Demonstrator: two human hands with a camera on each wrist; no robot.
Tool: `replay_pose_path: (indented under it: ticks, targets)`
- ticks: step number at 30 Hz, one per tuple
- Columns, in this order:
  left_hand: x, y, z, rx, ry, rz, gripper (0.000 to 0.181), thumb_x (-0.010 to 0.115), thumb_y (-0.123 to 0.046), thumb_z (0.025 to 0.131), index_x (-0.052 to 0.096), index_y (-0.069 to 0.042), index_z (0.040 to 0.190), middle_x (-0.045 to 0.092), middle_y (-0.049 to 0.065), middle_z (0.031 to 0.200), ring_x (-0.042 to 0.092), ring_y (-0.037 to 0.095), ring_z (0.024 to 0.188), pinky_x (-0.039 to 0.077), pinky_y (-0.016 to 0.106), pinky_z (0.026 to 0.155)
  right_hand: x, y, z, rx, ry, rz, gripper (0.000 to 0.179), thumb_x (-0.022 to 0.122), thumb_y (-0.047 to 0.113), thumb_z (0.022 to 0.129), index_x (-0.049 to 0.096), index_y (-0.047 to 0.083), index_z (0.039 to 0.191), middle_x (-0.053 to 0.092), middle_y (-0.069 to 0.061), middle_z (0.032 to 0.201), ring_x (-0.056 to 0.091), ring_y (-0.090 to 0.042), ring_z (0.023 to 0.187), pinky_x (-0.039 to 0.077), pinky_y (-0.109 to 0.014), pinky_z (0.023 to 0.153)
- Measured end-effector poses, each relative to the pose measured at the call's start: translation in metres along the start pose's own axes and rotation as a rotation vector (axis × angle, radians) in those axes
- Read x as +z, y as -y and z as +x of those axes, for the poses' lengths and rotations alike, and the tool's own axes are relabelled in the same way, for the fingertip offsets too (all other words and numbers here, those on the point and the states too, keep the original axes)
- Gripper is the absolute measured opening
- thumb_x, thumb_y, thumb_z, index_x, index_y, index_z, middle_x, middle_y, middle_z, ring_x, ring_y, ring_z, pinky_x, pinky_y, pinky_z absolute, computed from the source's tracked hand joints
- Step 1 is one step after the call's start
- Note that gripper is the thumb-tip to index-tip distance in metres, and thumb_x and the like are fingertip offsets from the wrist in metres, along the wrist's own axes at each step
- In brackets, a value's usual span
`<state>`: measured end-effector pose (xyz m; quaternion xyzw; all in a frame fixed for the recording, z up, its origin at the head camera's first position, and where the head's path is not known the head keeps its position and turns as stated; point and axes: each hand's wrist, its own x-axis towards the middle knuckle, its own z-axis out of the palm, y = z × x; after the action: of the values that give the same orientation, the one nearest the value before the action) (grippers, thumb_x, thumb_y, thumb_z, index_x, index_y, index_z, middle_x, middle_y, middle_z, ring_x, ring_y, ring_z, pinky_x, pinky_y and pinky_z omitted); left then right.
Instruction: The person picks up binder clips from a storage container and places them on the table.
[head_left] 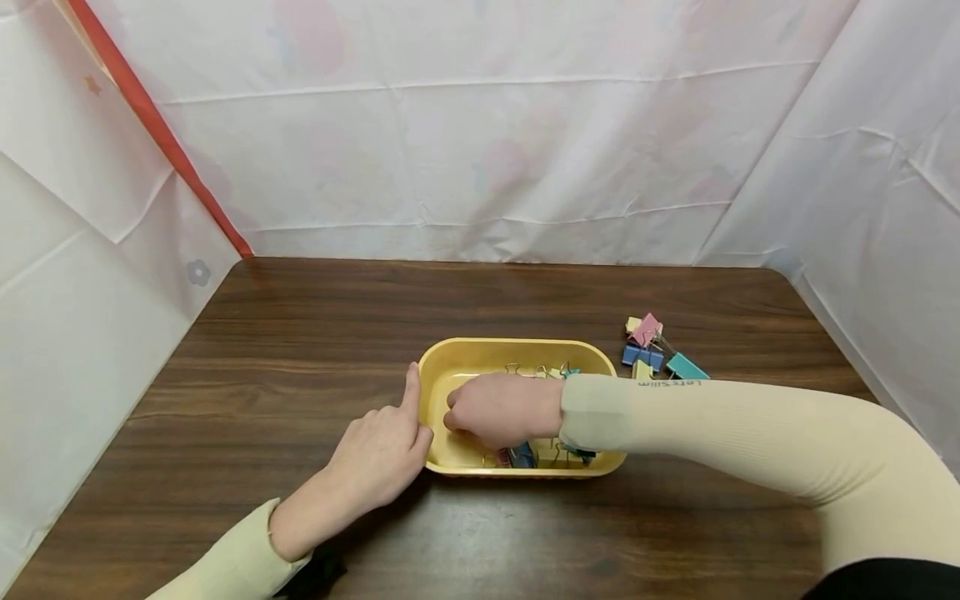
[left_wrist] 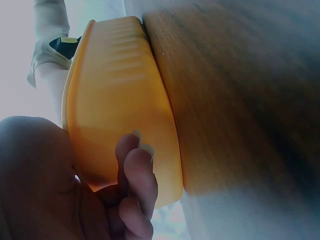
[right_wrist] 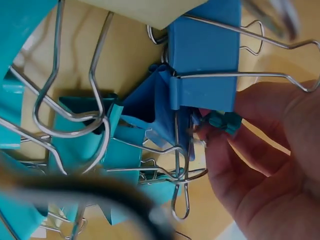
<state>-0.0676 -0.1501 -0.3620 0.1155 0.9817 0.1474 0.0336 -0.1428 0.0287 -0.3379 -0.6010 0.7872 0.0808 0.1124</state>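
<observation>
A yellow plastic tray point(head_left: 517, 346) sits on the table with binder clips inside, several of them teal. At its left end my left hand point(head_left: 378, 454) rests against the rim, index finger extended along it and thumb on the edge. In the left wrist view the other fingers point(left_wrist: 140, 175) bend loosely beside the outer wall. My right hand point(head_left: 502, 408) reaches down into the tray. In the right wrist view its thumb and fingers pinch a small dark teal piece point(right_wrist: 225, 121), its kind unclear. Right beside these fingers is a large blue binder clip point(right_wrist: 205, 55).
Outside the tray, beyond the right forearm, lies a small pile with a pink binder clip point(head_left: 647, 330), a blue binder clip point(head_left: 642, 357) and a teal binder clip point(head_left: 686, 367). The right sleeve point(head_left: 720, 417) crosses the tray's right end. White sheeting point(head_left: 465, 158) surrounds the dark wooden table point(head_left: 300, 333).
</observation>
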Motion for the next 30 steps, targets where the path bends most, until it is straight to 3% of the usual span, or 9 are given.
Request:
replay_pose_path:
  ticks: [4,8,12,16,19,24,30]
  targets:
    - [0.000,0.000,0.000,-0.001,-0.004,-0.001,0.075,0.049,-0.018,0.092,0.017,0.011,0.153,0.044,-0.001,0.054,0.043,0.017,0.047,0.038,0.037,0.046,-0.007,-0.005,-0.005,0.004,-0.021,0.079,0.015,0.073,0.003,0.084,0.070,0.015,0.093,0.052,0.006,0.082,0.049,-0.009,0.066,0.042,-0.018,0.063]
    - [0.000,0.000,0.000,-0.002,0.003,0.000,0.075,0.049,-0.019,0.093,0.017,0.011,0.153,0.044,-0.001,0.054,0.043,0.017,0.047,0.038,0.037,0.045,-0.019,-0.016,-0.021,0.013,-0.130,0.171,0.004,0.069,0.007,0.090,0.070,0.011,0.092,0.053,0.005,0.082,0.048,-0.009,0.066,0.042,-0.020,0.062]
    - [0.000,-0.001,-0.001,-0.001,0.008,0.000,0.075,0.048,-0.018,0.093,0.016,0.011,0.153,0.043,-0.001,0.054,0.043,0.017,0.047,0.038,0.037,0.046,-0.029,-0.032,-0.051,0.038,-0.277,0.207,0.011,0.063,0.005,0.093,0.067,0.012,0.085,0.052,0.005,0.080,0.047,-0.008,0.067,0.043,-0.023,0.064]
    - [0.000,-0.001,-0.001,0.003,0.007,0.001,0.074,0.047,-0.018,0.093,0.016,0.011,0.153,0.043,-0.001,0.053,0.043,0.016,0.047,0.038,0.037,0.046,-0.029,-0.047,-0.091,0.095,-0.420,0.206,0.011,0.068,0.006,0.089,0.066,0.014,0.083,0.055,0.007,0.083,0.051,-0.005,0.069,0.047,-0.024,0.066]
    - [0.000,-0.002,-0.001,0.005,0.009,0.001,0.074,0.047,-0.018,0.093,0.015,0.011,0.153,0.043,-0.001,0.053,0.043,0.016,0.047,0.038,0.036,0.046,-0.023,-0.057,-0.124,0.178,-0.483,0.220,0.013,0.072,0.005,0.087,0.068,0.017,0.084,0.057,0.009,0.083,0.054,-0.003,0.070,0.048,-0.025,0.064]
    - [0.001,-0.003,-0.001,-0.001,0.013,-0.002,0.074,0.047,-0.018,0.093,0.015,0.011,0.153,0.043,-0.001,0.053,0.043,0.016,0.047,0.037,0.036,0.045,-0.001,-0.072,-0.176,0.345,-0.516,0.251,0.018,0.074,0.002,0.084,0.068,0.019,0.083,0.056,0.013,0.082,0.051,0.002,0.066,0.047,-0.024,0.058]
    - [0.001,-0.003,0.000,-0.001,0.013,-0.003,0.074,0.047,-0.018,0.093,0.015,0.011,0.154,0.043,-0.001,0.053,0.042,0.016,0.047,0.037,0.035,0.045,0.034,-0.085,-0.212,0.478,-0.542,0.258,0.022,0.079,0.000,0.079,0.068,0.020,0.081,0.056,0.016,0.080,0.053,0.000,0.067,0.048,-0.025,0.060]
